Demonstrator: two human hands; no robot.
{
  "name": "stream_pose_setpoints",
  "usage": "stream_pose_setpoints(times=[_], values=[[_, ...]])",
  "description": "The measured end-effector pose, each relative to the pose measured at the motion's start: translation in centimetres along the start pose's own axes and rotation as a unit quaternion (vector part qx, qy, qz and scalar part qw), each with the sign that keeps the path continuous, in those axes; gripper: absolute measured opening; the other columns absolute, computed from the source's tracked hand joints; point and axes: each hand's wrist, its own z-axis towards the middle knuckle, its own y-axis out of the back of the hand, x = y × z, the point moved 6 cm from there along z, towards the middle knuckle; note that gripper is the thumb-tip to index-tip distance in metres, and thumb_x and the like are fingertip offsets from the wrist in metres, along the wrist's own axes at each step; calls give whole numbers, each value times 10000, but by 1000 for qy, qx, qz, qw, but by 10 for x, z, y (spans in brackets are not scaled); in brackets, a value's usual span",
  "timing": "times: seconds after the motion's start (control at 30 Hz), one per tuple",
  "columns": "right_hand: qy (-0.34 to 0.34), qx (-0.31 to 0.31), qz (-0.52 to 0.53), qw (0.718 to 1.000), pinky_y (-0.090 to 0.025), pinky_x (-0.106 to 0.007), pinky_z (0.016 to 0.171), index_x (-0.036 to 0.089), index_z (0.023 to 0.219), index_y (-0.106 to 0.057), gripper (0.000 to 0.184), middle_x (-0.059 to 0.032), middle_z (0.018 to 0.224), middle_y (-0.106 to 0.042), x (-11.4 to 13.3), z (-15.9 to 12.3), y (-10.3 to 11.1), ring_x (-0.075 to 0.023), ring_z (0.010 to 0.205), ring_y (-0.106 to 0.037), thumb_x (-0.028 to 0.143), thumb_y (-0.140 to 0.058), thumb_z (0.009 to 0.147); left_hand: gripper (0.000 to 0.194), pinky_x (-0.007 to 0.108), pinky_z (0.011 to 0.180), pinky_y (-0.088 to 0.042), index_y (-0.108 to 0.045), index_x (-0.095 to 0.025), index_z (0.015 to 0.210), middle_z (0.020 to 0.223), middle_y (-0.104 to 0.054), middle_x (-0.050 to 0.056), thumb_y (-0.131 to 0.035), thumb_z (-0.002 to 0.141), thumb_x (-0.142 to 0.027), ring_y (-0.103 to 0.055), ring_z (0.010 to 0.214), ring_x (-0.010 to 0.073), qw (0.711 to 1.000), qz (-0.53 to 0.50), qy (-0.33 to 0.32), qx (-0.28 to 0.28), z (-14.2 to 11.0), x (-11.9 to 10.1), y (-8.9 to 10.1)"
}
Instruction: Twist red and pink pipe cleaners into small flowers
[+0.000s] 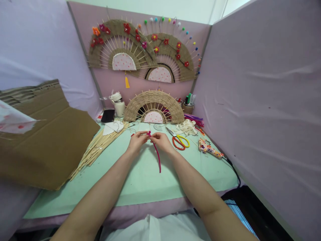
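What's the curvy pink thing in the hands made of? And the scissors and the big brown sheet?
The pink stem might be fuzzy fibre over wire: it holds a curve, but it's too thin here to be sure. The scissors seem grey metal at the blades, with smooth plastic handles, evenly red and yellow. The brown sheet looks like dull corrugated cardboard: ridges show near its top.

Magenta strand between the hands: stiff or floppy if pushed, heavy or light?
The magenta strand is probably bendable yet fairly firm: its tail runs in a smooth curve, while the other end looks bunched. Likely light, being so thin.
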Motion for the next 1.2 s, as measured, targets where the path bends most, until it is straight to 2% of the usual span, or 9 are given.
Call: stream_pose_setpoints(times=[0.1, 0.2, 0.4, 0.6, 0.87, 1.03, 1.2], values=[[11, -10, -27, 1000, -429, -220, 592, 144, 721, -619, 131, -21, 662, -647, 0, 0, 2, -123, 631, -584, 264, -571, 699, 416, 288, 764, -449, -644, -166, 931, 809, -680, 63, -751, 555, -308, -617, 782, 154, 1000, -1, 23, 13, 1, 3, -1], [21, -4, -53, 998, -407, -212, 563, 143, 702, -623, 143, -12, 639, -637, 3, -2, 2, -114, 595, -553, 268, -554, 698, 383, 261, 714, -439, -657, -160, 859, 796, -678, 68, -755, 553, -368, -622, 778, 159, 999, 6, 33, 18, 5, 8, 1], [27, -9, -69, 997, -376, -201, 529, 144, 682, -627, 159, 1, 606, -614, 6, -3, 3, -103, 560, -507, 289, -560, 680, 348, 248, 610, -407, -671, -139, 713, 654, -638, 44, -775, 509, -400, -575, 648, 140, 1000, 23, 2, 19, 11, 13, 4], [55, -34, -112, 992, -361, -215, 550, 155, 652, -610, 171, 8, 594, -585, 13, -5, 6, -102, 551, -473, 300, -547, 716, 271, 242, 580, -387, -669, -149, 683, 639, -622, 41, -732, 564, -384, -548, 636, 139, 995, 95, -21, 15, 7, 5, 2], [153, -58, -278, 947, -354, -249, 666, 178, 704, -599, 111, -24, 723, -571, 25, -10, 4, -138, 701, -494, 199, -520, 778, 159, 240, 538, -327, -630, -160, 563, 513, -551, -2, -664, 592, -313, -456, 527, 124, 972, 208, -105, 15, 8, -3, 2], [149, -61, -317, 935, -345, -255, 657, 182, 721, -593, 119, -33, 728, -555, 23, -11, 2, -142, 691, -486, 191, -501, 797, 124, 244, 554, -334, -647, -164, 591, 542, -590, 3, -635, 604, -287, -488, 548, 139, 959, 254, -124, 0, 9, -2, 2], [109, -92, -267, 953, -366, -266, 651, 177, 682, -577, 101, -28, 697, -577, 20, -10, 5, -146, 674, -504, 191, -512, 757, 134, 250, 590, -367, -658, -163, 632, 596, -625, 14, -632, 624, -294, -530, 581, 146, 961, 244, -130, -4, 6, 0, 0]])
